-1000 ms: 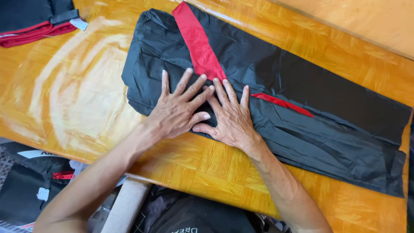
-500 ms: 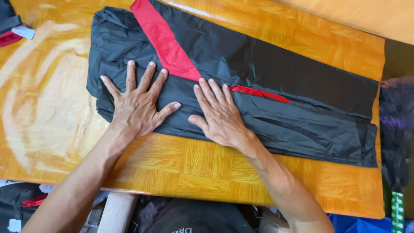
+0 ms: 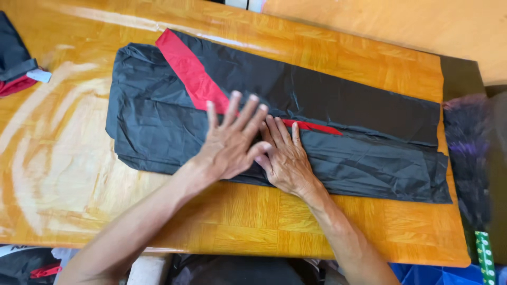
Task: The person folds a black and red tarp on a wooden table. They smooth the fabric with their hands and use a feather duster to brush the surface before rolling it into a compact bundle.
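A pair of black trousers with a red side stripe [image 3: 158, 121] lies folded lengthwise across the wooden table [image 3: 338, 232]. My left hand [image 3: 229, 142] presses flat on the fabric near the middle, fingers spread, its thumb overlapping my right hand. Beside it my right hand [image 3: 285, 158] also lies flat on the trousers, just below the red stripe. Neither hand grips the cloth.
Another folded black and red garment [image 3: 13, 66] with a white tag sits at the table's far left edge. A dark purple bundle [image 3: 467, 153] rests off the right end. More dark clothing [image 3: 31, 264] lies on the floor at lower left.
My left hand has slid right along the trousers until it meets the right hand. The view has shifted, showing more of the table's left side.
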